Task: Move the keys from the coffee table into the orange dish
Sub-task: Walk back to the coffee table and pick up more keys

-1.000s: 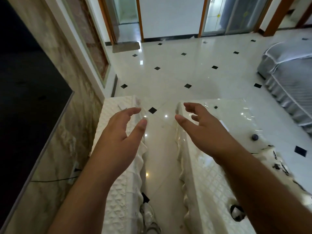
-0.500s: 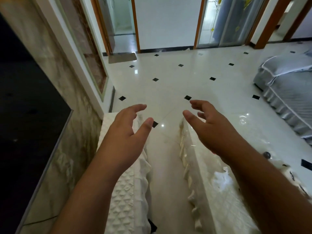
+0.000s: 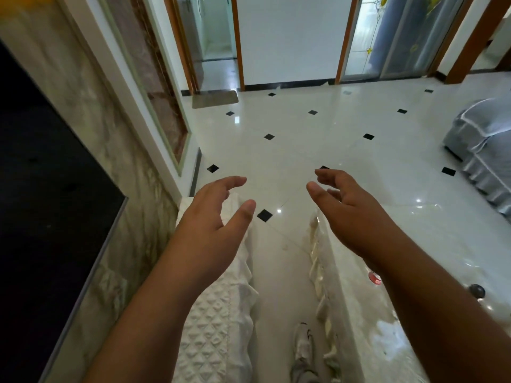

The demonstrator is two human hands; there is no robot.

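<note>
My left hand (image 3: 213, 217) is held out in the air above the white quilted cabinet top (image 3: 218, 322), fingers loosely spread and holding nothing. My right hand (image 3: 348, 208) hovers above the near left corner of the glass-topped coffee table (image 3: 431, 244), fingers relaxed and empty. Neither keys nor an orange dish can be seen. On the table, a small red-and-white object (image 3: 375, 278) peeks out beside my right forearm, and a dark round knob (image 3: 477, 291) lies further right.
A narrow strip of tiled floor (image 3: 276, 272) runs between the cabinet and the table. A dark TV screen (image 3: 41, 189) fills the left wall. A grey covered sofa (image 3: 484, 150) stands at right. Doorways lie ahead, with a mat (image 3: 215, 98) at one. My shoe (image 3: 302, 344) shows below.
The view has tilted up and moved forward, showing more of the floor and doorways. Both hands stay raised, open and empty, in much the same pose.
</note>
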